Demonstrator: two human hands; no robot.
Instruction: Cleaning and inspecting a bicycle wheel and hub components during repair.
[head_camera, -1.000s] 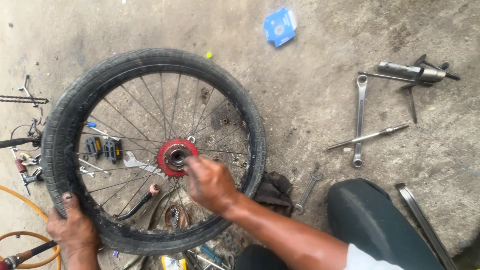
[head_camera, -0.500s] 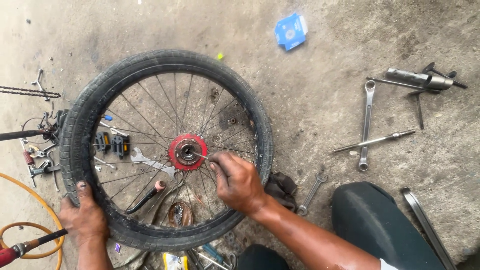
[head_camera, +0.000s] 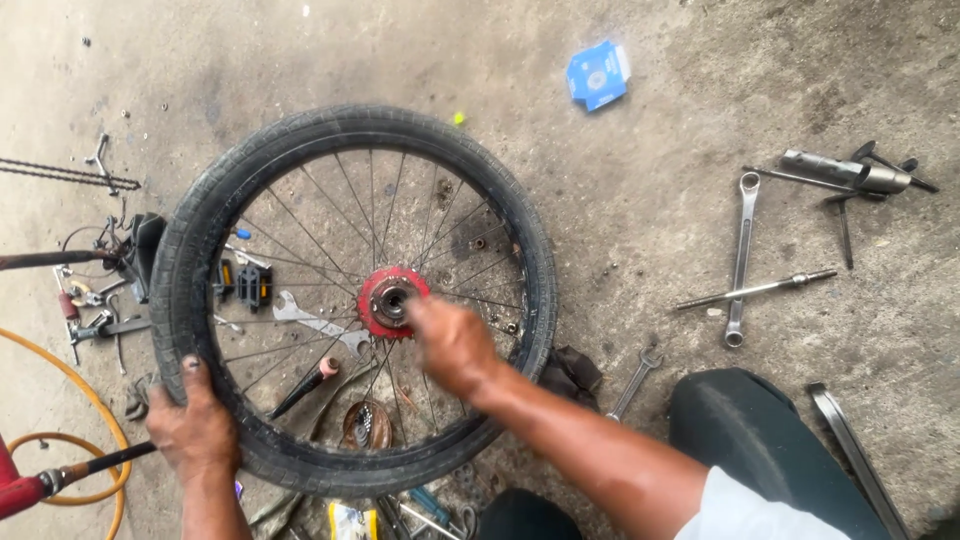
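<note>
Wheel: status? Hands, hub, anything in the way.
Left hand grips the tyre. Right hand, blurred, at the red hub. Wheel flat on the floor; spanner and loose tools lie under the spokes.

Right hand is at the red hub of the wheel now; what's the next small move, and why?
Probably keep gripping the black tyre with the left hand and close the right hand fingers on the axle end in the red metal hub: the hand is blurred right beside it, and the wheel lies flat.

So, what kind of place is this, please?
Probably an informal bicycle repair spot, on bare concrete ground. A spoked wheel lies flat under the person's hands, with wrenches, a chain and small parts scattered around it.
</note>
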